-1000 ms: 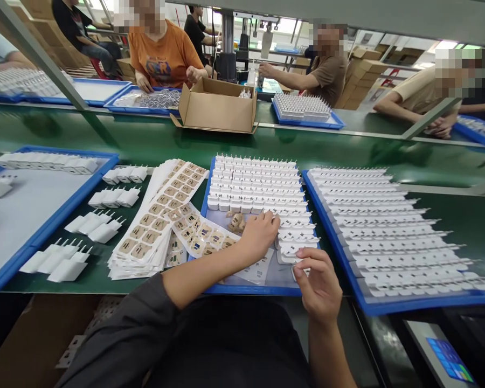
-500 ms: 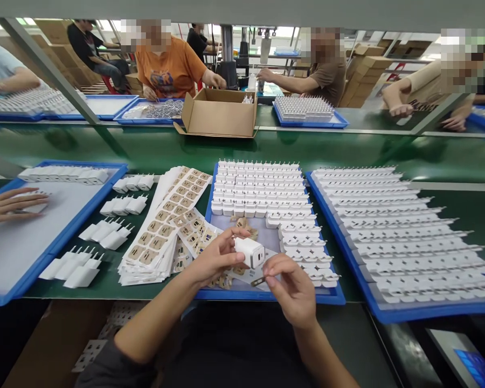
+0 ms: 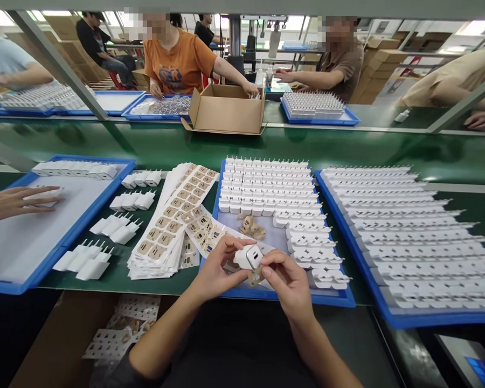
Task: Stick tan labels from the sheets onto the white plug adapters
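Left hand grips our white charger, port face turned toward right hand, which pinches small brown sticker just below ports; blue tray beneath.

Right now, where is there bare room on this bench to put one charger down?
Bare patches: the green belt between the cardboard box and the near trays; the grey floor of the left blue tray, beside a co-worker's hand. Crowded: the right tray and the sticker sheets.

A cardboard box sits across the green belt, beside a co-worker's blue tray.
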